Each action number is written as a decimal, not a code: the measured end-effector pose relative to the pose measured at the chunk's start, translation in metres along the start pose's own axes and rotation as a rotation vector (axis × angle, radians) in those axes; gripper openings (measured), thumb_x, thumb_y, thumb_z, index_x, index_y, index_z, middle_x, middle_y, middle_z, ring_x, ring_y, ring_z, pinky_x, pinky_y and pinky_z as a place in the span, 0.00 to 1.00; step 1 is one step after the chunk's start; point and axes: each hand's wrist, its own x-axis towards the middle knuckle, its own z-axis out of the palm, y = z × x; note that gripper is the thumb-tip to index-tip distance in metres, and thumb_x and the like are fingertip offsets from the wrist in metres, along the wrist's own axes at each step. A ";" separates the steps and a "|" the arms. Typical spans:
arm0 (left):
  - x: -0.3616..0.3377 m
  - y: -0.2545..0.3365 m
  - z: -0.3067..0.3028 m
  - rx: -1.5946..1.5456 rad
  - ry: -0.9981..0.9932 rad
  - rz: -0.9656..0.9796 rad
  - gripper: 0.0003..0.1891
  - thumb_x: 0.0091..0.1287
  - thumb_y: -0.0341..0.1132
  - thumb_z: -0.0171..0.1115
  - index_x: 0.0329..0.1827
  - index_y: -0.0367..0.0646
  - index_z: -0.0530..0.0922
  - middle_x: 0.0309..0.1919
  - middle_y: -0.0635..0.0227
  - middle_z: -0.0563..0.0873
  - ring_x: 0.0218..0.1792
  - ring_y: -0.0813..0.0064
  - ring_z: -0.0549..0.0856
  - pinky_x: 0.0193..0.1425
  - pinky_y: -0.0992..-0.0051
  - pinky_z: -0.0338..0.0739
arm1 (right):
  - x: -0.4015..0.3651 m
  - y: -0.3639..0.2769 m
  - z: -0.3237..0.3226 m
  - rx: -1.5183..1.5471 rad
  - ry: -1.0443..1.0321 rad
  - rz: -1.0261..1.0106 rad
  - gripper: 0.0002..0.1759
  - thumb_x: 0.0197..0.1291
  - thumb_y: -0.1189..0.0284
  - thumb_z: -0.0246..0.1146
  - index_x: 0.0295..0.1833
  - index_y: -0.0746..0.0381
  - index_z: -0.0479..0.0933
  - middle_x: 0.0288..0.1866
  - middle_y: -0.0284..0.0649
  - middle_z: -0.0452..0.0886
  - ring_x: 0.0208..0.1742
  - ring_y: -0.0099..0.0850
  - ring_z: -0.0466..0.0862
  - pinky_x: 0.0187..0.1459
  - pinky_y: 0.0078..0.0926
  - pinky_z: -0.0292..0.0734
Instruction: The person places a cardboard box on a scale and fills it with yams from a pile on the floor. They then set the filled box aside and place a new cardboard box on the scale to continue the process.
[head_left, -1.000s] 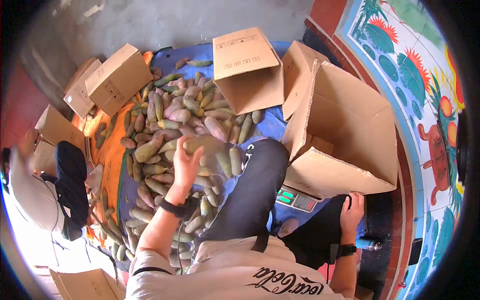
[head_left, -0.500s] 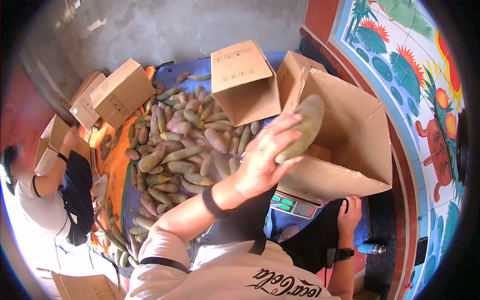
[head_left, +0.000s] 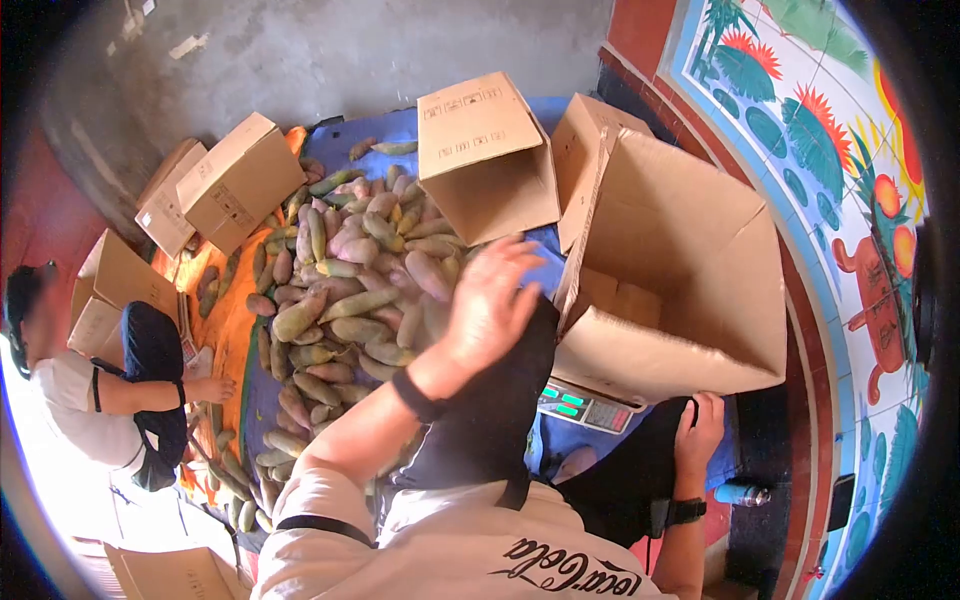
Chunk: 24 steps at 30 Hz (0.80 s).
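Observation:
My left hand (head_left: 490,305), with a dark wristband, is in the air over the near right side of a heap of long green and pinkish radishes (head_left: 360,303). It is open, fingers apart and slightly blurred, with nothing in it. Just right of it a large open cardboard box (head_left: 690,240) stands tilted on a scale (head_left: 588,408) with lit green digits. Cardboard flaps show inside; the near wall hides part of its bottom. My right hand (head_left: 700,430), wearing a watch, rests at my knee by the box's lower right corner, thumb apart from the fingers.
An open carton (head_left: 490,205) lies tipped beyond the heap, with another box (head_left: 590,150) beside it. More cartons (head_left: 240,185) stand at the left. A co-worker (head_left: 90,400) sits there, one hand low near the orange sheet (head_left: 235,355). A bottle (head_left: 742,495) lies at right.
My left hand has let go of a radish and moved left and down from the box opening. My right hand has stayed put. The co-worker's hand has moved down from a carton.

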 end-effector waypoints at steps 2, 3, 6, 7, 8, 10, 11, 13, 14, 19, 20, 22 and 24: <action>-0.021 -0.034 -0.016 0.057 0.055 -0.131 0.12 0.58 0.25 0.62 0.45 0.39 0.79 0.48 0.55 0.82 0.56 0.55 0.78 0.62 0.62 0.71 | -0.001 0.001 0.000 0.005 -0.001 0.025 0.09 0.57 0.79 0.59 0.44 0.68 0.76 0.46 0.50 0.77 0.48 0.48 0.78 0.51 0.39 0.74; -0.037 -0.055 -0.023 0.105 0.069 -0.207 0.09 0.59 0.26 0.61 0.43 0.38 0.79 0.45 0.54 0.83 0.52 0.53 0.79 0.58 0.61 0.73 | 0.000 0.002 0.001 0.005 -0.012 0.027 0.09 0.57 0.79 0.59 0.44 0.68 0.76 0.46 0.50 0.77 0.48 0.48 0.78 0.51 0.39 0.74; -0.096 -0.117 -0.049 0.144 0.122 -0.477 0.07 0.62 0.29 0.57 0.38 0.35 0.79 0.36 0.51 0.82 0.42 0.50 0.80 0.49 0.59 0.74 | 0.000 0.002 0.001 0.013 -0.020 0.021 0.09 0.57 0.79 0.59 0.45 0.68 0.76 0.47 0.50 0.77 0.48 0.48 0.78 0.51 0.39 0.74; -0.115 -0.132 -0.060 0.207 0.111 -0.582 0.08 0.63 0.31 0.56 0.38 0.35 0.79 0.36 0.50 0.82 0.41 0.48 0.81 0.48 0.58 0.74 | 0.001 0.001 0.001 0.015 -0.019 0.013 0.10 0.57 0.79 0.59 0.45 0.68 0.76 0.47 0.50 0.77 0.48 0.48 0.78 0.51 0.38 0.74; -0.136 -0.145 -0.071 0.270 0.100 -0.687 0.09 0.64 0.32 0.56 0.39 0.35 0.79 0.35 0.49 0.82 0.40 0.47 0.81 0.47 0.57 0.74 | 0.002 0.000 0.002 0.017 -0.016 0.003 0.10 0.58 0.79 0.59 0.46 0.68 0.76 0.47 0.50 0.77 0.49 0.48 0.78 0.51 0.38 0.74; -0.182 -0.167 -0.088 0.371 0.043 -0.791 0.11 0.65 0.36 0.54 0.38 0.36 0.79 0.36 0.48 0.83 0.39 0.46 0.81 0.46 0.56 0.75 | 0.001 0.002 0.004 0.007 -0.026 -0.003 0.10 0.58 0.79 0.59 0.46 0.68 0.76 0.47 0.51 0.77 0.49 0.48 0.78 0.51 0.38 0.74; -0.209 -0.180 -0.094 0.398 -0.020 -0.877 0.12 0.65 0.37 0.53 0.38 0.37 0.80 0.36 0.47 0.83 0.40 0.45 0.82 0.46 0.56 0.75 | 0.002 0.001 0.004 0.001 -0.028 -0.009 0.10 0.58 0.79 0.59 0.46 0.68 0.76 0.47 0.51 0.77 0.49 0.48 0.78 0.51 0.38 0.74; -0.255 -0.193 -0.099 0.485 -0.155 -1.042 0.12 0.65 0.37 0.53 0.37 0.39 0.82 0.36 0.49 0.84 0.40 0.47 0.83 0.46 0.57 0.76 | 0.003 0.001 0.005 -0.008 -0.037 -0.017 0.10 0.58 0.79 0.59 0.46 0.68 0.76 0.47 0.51 0.77 0.49 0.48 0.78 0.51 0.38 0.74; -0.274 -0.196 -0.100 0.543 -0.230 -1.119 0.12 0.64 0.36 0.53 0.37 0.39 0.83 0.36 0.50 0.85 0.40 0.49 0.84 0.46 0.58 0.78 | 0.004 0.001 0.005 -0.010 -0.043 -0.015 0.10 0.59 0.79 0.58 0.46 0.69 0.76 0.47 0.51 0.77 0.49 0.48 0.78 0.52 0.37 0.74; -0.480 -0.286 -0.079 0.839 -1.182 -0.787 0.11 0.61 0.37 0.57 0.39 0.42 0.85 0.39 0.58 0.87 0.40 0.59 0.87 0.44 0.62 0.82 | 0.004 0.001 0.004 -0.030 -0.079 -0.017 0.09 0.60 0.79 0.57 0.46 0.69 0.75 0.46 0.51 0.77 0.49 0.48 0.78 0.53 0.37 0.73; -0.521 -0.300 -0.071 0.799 -1.273 -0.769 0.11 0.61 0.37 0.57 0.39 0.42 0.85 0.39 0.59 0.87 0.40 0.61 0.87 0.43 0.63 0.83 | 0.004 0.002 0.004 -0.040 -0.082 -0.019 0.09 0.60 0.79 0.57 0.46 0.69 0.75 0.47 0.51 0.77 0.49 0.48 0.78 0.53 0.37 0.73; -0.508 -0.265 -0.072 0.752 -1.383 -0.644 0.12 0.61 0.37 0.57 0.41 0.42 0.85 0.41 0.58 0.87 0.42 0.60 0.86 0.45 0.62 0.82 | 0.003 0.003 0.005 -0.051 -0.091 -0.027 0.09 0.60 0.79 0.57 0.46 0.69 0.75 0.47 0.51 0.77 0.49 0.48 0.78 0.53 0.36 0.73; -0.493 -0.230 -0.064 0.701 -1.485 -0.513 0.13 0.61 0.37 0.56 0.43 0.42 0.85 0.44 0.56 0.86 0.45 0.59 0.86 0.48 0.62 0.81 | 0.003 0.005 0.006 -0.071 -0.091 -0.037 0.09 0.60 0.79 0.57 0.46 0.69 0.75 0.47 0.51 0.77 0.49 0.48 0.78 0.53 0.36 0.73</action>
